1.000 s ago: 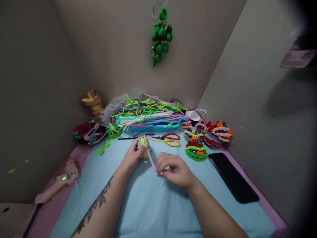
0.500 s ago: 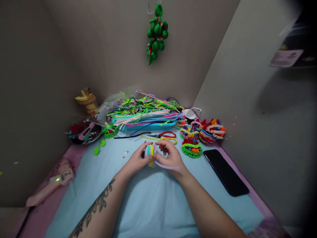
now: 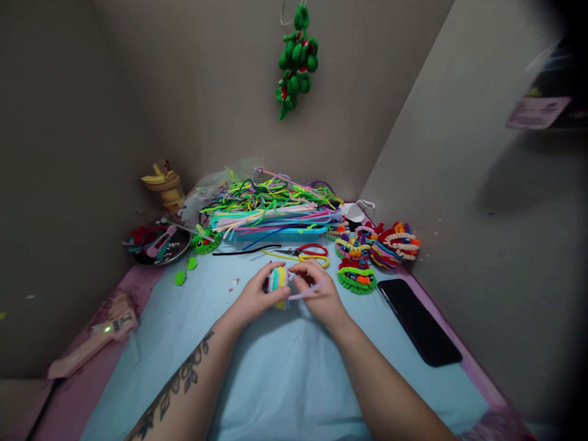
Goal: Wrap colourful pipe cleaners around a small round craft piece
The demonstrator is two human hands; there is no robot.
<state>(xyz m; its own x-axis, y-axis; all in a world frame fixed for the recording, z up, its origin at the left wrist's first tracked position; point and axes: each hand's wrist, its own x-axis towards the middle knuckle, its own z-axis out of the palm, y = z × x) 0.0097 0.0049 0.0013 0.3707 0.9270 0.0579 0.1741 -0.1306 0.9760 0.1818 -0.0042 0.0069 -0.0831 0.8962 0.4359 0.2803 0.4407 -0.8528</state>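
My left hand (image 3: 255, 298) grips a small round coil of coloured pipe cleaners (image 3: 278, 280) just above the blue table cover (image 3: 275, 380). My right hand (image 3: 321, 291) is closed beside it, pinching the loose lilac pipe cleaner (image 3: 304, 294) that runs out of the coil. Both hands touch the coil at the table's middle. Red and yellow scissors (image 3: 309, 253) lie just beyond my fingers.
A big heap of pipe cleaners (image 3: 271, 211) fills the back. Finished fuzzy faces (image 3: 374, 251) sit back right, a black phone (image 3: 419, 321) on the right. A dish of bits (image 3: 156, 244) and a glue gun (image 3: 89, 343) are on the left. A green ornament (image 3: 296, 58) hangs on the wall.
My right hand moved in from the lower right to the coil, drawing the lilac pipe cleaner around it. The left hand kept hold of the coil.
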